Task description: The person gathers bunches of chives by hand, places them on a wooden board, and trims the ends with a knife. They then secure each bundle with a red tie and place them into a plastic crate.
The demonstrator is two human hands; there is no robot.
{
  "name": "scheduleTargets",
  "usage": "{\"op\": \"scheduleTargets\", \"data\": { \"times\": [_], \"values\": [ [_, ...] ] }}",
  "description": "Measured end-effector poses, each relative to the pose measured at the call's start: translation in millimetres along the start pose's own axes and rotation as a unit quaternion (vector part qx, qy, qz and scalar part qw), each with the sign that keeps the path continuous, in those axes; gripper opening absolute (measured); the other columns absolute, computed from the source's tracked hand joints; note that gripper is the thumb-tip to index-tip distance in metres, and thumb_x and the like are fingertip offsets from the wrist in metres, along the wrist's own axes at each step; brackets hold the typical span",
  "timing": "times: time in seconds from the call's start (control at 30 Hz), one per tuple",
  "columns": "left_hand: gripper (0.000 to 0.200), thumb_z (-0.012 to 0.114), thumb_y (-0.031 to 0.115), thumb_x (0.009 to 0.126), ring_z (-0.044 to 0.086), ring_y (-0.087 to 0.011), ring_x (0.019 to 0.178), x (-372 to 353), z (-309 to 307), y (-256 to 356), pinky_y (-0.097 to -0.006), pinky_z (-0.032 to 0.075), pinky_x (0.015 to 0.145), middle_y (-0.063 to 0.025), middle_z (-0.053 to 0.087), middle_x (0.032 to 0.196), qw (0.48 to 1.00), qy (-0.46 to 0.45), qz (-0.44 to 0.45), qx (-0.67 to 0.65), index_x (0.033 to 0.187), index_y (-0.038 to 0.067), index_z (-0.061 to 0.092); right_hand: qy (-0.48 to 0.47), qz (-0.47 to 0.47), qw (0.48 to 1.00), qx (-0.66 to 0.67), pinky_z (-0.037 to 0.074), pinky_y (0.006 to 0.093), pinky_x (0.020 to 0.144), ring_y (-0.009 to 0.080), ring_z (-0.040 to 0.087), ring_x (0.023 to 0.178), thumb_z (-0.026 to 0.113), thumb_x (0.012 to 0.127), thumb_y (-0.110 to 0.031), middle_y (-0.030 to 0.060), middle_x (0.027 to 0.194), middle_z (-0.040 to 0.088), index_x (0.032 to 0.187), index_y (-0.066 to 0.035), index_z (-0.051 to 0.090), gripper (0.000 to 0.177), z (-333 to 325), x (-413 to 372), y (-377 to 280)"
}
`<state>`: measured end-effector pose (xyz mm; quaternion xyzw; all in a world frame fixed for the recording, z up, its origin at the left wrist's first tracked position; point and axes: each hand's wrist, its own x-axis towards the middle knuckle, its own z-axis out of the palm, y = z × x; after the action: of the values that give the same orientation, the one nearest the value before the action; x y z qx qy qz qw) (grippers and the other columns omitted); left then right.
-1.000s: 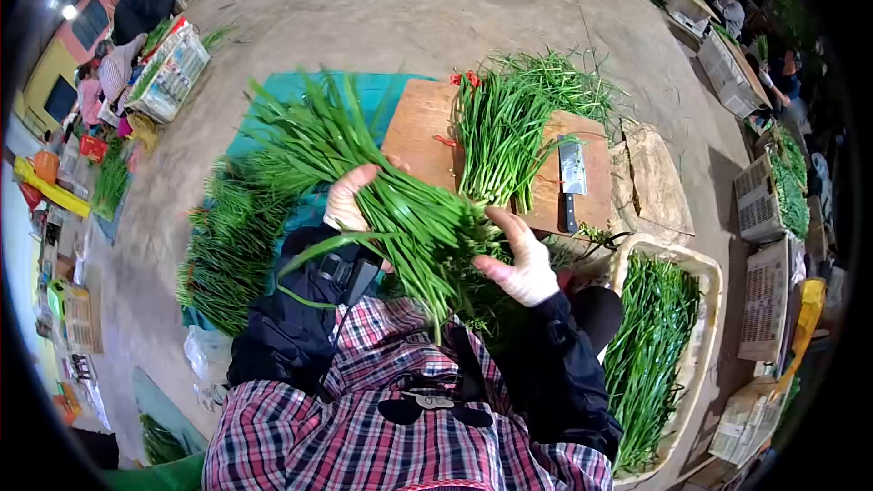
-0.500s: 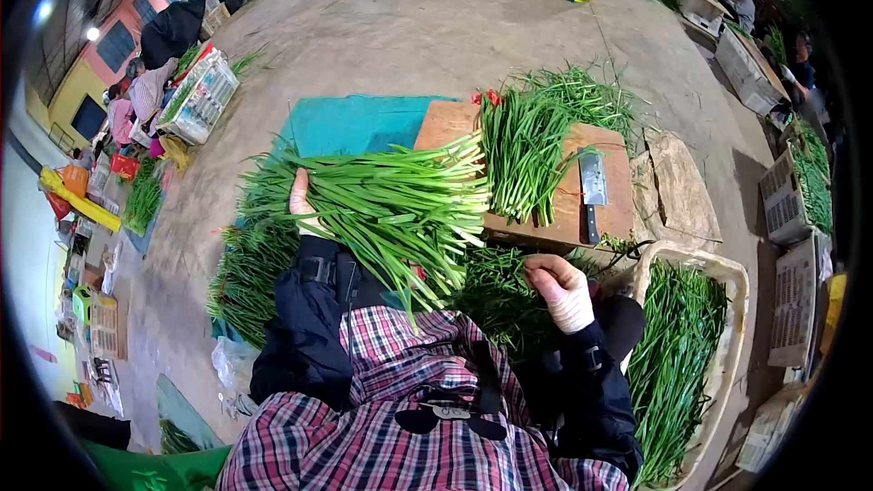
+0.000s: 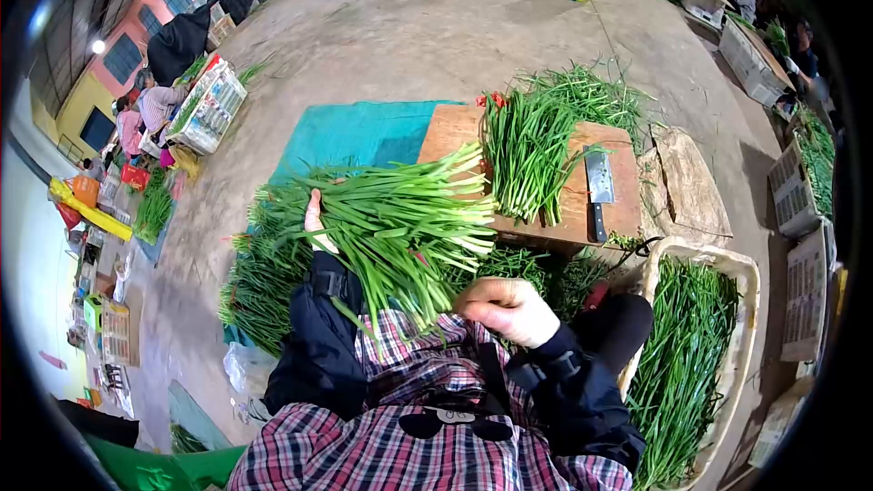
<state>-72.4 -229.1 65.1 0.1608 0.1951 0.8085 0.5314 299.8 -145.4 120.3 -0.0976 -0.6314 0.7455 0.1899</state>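
One held bunch (image 3: 400,218) at centre, two hands (image 3: 316,225) (image 3: 511,307) at nine and five o'clock, one board (image 3: 575,206) at two, one knife (image 3: 600,184) near three, one tub (image 3: 749,309) at four.

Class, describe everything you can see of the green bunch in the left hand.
The bunch is a loose sheaf of long, narrow, fresh-looking green leaves with paler, whitish stem ends. It lies roughly sideways, stem ends to the right near the wooden board, leaf ends spread left, some drooping over the checked shirt. The left hand supports its leafy side.
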Motion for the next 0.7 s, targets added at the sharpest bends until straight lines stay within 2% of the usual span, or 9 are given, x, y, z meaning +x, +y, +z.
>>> {"op": "scheduleTargets", "data": {
  "times": [0.03,0.1,0.17,0.2,0.3,0.43,0.53,0.63,0.7],
  "values": [
    [0.042,0.052,0.034,0.093,0.059,-0.0318,0.103,1.8,-17.1,6.3,-0.0504,0.048,0.09,-0.0176,0.061,0.116,0.997,-0.034,-0.06,-0.022,0.117,0.0,0.056,0.02,0.008,0.999,0.031,0.046,0.0281,0.08,0.0149,0.059,0.085,0.064,0.085,-0.011,0.0067,0.091,0.065,0.089,0.002,0.065,0.013,-5.7,-7.2,-3.1],
    [0.047,0.047,0.037,0.095,0.057,-0.0331,0.108,1.7,-29.1,0.7,-0.0509,0.046,0.092,-0.0188,0.058,0.121,0.999,-0.018,-0.022,-0.024,0.124,0.0,0.052,0.121,-0.063,0.991,-0.014,0.047,0.0294,0.079,0.0158,0.06,0.086,0.063,0.084,-0.007,0.0079,0.091,0.065,0.09,0.001,0.065,0.01,-18.9,-9.1,-18.3],
    [0.048,0.047,0.037,0.095,0.058,-0.0335,0.107,-1.7,-20.9,-4.2,-0.0509,0.046,0.092,-0.0189,0.058,0.121,0.998,-0.018,-0.05,-0.045,0.124,0.0,0.052,0.216,-0.104,0.957,-0.164,0.048,0.0311,0.078,0.0191,0.061,0.085,0.065,0.081,-0.006,0.0093,0.092,0.064,0.09,-0.001,0.065,0.01,-26.6,-5.0,-27.5],
    [0.048,0.046,0.037,0.095,0.058,-0.0336,0.107,-3.8,-17.0,-6.2,-0.0509,0.046,0.092,-0.019,0.058,0.121,0.996,-0.022,-0.064,-0.053,0.124,-0.001,0.051,0.243,-0.206,0.895,-0.312,0.049,0.0331,0.077,0.024,0.062,0.084,0.067,0.075,-0.005,0.0099,0.091,0.064,0.089,-0.004,0.065,0.014,-27.8,2.2,-33.7],
    [0.048,0.045,0.037,0.096,0.058,-0.0341,0.106,-6.3,-11.3,-9.9,-0.051,0.046,0.092,-0.0192,0.058,0.121,0.992,-0.027,-0.101,-0.068,0.125,-0.001,0.051,0.192,-0.307,0.733,-0.576,0.048,0.0404,0.084,0.0292,0.057,0.1,0.069,0.066,-0.005,0.007,0.107,0.06,0.096,-0.011,0.062,0.031,-32.1,23.8,-54.8],
    [0.048,0.044,0.037,0.096,0.059,-0.0347,0.106,-7.2,-15.2,-10.4,-0.051,0.046,0.093,-0.0194,0.058,0.121,0.984,-0.032,-0.153,-0.083,0.126,-0.001,0.051,0.154,-0.285,0.689,-0.649,0.039,0.0477,0.098,0.0294,0.05,0.113,0.068,0.069,-0.015,0.0054,0.113,0.056,0.101,-0.016,0.06,0.034,-35.1,47.6,-39.9],
    [0.049,0.043,0.037,0.096,0.059,-0.0351,0.105,-5.2,-14.3,-13.4,-0.0511,0.046,0.093,-0.0196,0.058,0.121,0.965,-0.04,-0.219,-0.138,0.127,-0.001,0.05,0.159,-0.337,0.729,-0.574,0.042,0.046,0.094,0.0284,0.053,0.105,0.071,0.066,-0.015,0.0044,0.102,0.059,0.094,-0.015,0.063,0.03,-38.9,54.5,-32.1],
    [0.047,0.048,0.037,0.095,0.062,-0.0336,0.098,-9.9,15.7,-32.4,-0.051,0.049,0.088,-0.0183,0.062,0.115,0.994,-0.024,-0.103,-0.038,0.12,-0.001,0.055,0.169,-0.377,0.765,-0.493,0.046,0.0429,0.085,0.0279,0.056,0.098,0.073,0.067,-0.01,0.0061,0.098,0.059,0.093,-0.011,0.065,0.027,-38.6,54.4,-20.9],
    [0.05,0.051,0.042,0.092,0.061,-0.0335,0.1,-8.4,12.6,-30.0,-0.051,0.049,0.089,-0.0173,0.061,0.117,0.989,-0.006,-0.134,-0.058,0.119,0.0,0.057,0.192,-0.321,0.885,-0.278,0.045,0.0383,0.087,0.0288,0.057,0.1,0.071,0.071,-0.008,0.0083,0.101,0.061,0.092,-0.007,0.066,0.021,-32.5,37.4,-1.9]
  ]
}}
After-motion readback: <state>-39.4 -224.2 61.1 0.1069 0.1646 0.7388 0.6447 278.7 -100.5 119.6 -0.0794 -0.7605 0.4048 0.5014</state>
